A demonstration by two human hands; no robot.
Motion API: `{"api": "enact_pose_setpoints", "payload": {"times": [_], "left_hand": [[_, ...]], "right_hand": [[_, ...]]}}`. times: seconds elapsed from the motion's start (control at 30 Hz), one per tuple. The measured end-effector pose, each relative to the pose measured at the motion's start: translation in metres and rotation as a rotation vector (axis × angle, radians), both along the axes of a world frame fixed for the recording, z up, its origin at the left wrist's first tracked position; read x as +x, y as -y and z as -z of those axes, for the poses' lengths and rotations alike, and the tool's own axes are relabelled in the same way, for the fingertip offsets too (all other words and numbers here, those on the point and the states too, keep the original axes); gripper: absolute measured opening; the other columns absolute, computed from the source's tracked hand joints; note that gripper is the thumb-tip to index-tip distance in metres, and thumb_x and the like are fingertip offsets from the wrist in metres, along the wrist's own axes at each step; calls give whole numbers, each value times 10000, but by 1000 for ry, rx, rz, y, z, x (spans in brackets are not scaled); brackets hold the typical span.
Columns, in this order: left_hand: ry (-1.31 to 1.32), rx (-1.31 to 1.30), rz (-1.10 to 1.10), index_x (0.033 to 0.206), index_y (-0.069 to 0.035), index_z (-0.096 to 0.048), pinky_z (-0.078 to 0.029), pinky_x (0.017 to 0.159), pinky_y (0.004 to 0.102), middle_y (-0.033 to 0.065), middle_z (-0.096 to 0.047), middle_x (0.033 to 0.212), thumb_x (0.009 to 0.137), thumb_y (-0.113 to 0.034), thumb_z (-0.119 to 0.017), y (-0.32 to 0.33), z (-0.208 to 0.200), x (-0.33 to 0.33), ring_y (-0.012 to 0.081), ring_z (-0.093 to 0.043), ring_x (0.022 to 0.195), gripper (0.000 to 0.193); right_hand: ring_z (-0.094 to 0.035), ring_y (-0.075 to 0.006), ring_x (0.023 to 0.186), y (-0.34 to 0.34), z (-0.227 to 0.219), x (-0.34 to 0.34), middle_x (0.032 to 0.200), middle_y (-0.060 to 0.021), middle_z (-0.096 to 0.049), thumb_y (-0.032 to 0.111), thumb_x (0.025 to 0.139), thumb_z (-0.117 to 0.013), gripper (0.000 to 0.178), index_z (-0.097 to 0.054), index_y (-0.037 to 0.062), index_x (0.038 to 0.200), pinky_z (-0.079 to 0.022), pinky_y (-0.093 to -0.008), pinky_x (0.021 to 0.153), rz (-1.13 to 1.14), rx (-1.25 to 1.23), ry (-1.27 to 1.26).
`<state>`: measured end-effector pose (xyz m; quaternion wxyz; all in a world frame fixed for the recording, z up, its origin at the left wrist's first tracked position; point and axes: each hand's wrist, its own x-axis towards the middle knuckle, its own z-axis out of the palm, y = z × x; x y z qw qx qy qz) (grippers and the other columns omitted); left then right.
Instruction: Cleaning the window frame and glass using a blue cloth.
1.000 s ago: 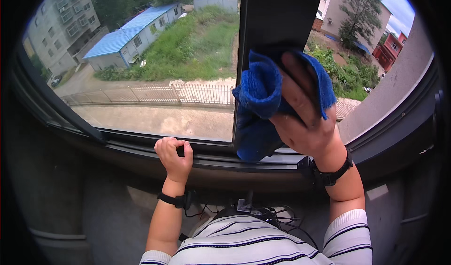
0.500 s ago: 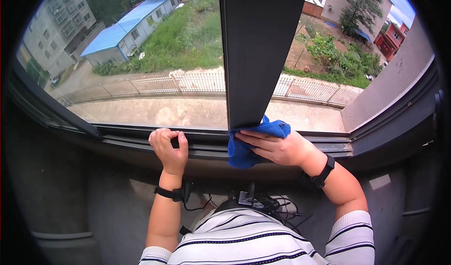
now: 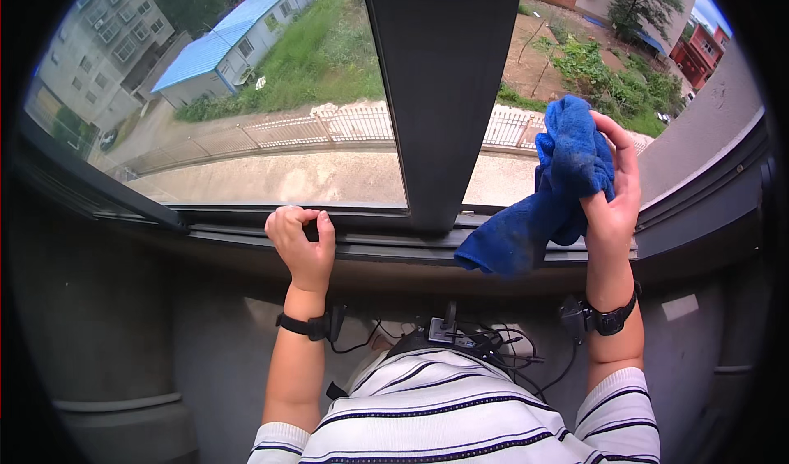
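Note:
A crumpled blue cloth (image 3: 518, 232) with greyish dirt marks hangs from my right hand (image 3: 616, 193). The fingers and thumb grip it in front of the right pane opening, and its loose end drops over the window track (image 3: 370, 242). My left hand (image 3: 302, 246) rests at the inner edge of that track, left of the dark upright frame post (image 3: 436, 94). Its fingers are curled in toward the thumb, with a dark gap between them and nothing visible held there.
Left of the post is a glass pane (image 3: 271, 160); outside lie a pale fence, grass and a blue-roofed building. A grey wall (image 3: 707, 152) bounds the right side. Cables (image 3: 509, 349) and a small device (image 3: 444, 329) sit at my waist, and straps are on both wrists.
My right hand has lifted the cloth off the post's foot and moved right and up, turning upright. My left hand stays at the track, and the view has shifted slightly.

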<state>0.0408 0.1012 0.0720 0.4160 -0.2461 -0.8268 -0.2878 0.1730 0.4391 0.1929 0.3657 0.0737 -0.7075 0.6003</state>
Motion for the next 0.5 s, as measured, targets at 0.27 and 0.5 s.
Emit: {"api": "enact_pose_setpoints", "payload": {"times": [0.27, 0.5], "left_hand": [[615, 646, 933, 1449, -27, -354, -347, 1123, 407, 124, -449, 1421, 912, -520, -662, -30, -66, 87, 262, -444, 1339, 791], [562, 973, 424, 1428, -14, -436, -434, 1046, 352, 111, -468, 1446, 1010, -120, -557, 0, -55, 77, 187, -514, 1246, 448]], "right_hand": [[-590, -366, 1066, 126, 2, -37, 1238, -203, -537, 34, 760, -662, 565, -536, 27, 1311, -524, -415, 892, -277, 628, -386], [-592, -443, 1195, 154, -15, -21, 1337, -273, -567, -85, 714, -582, 509, -655, 7, 1210, -513, -475, 969, -658, 521, -94]]}}
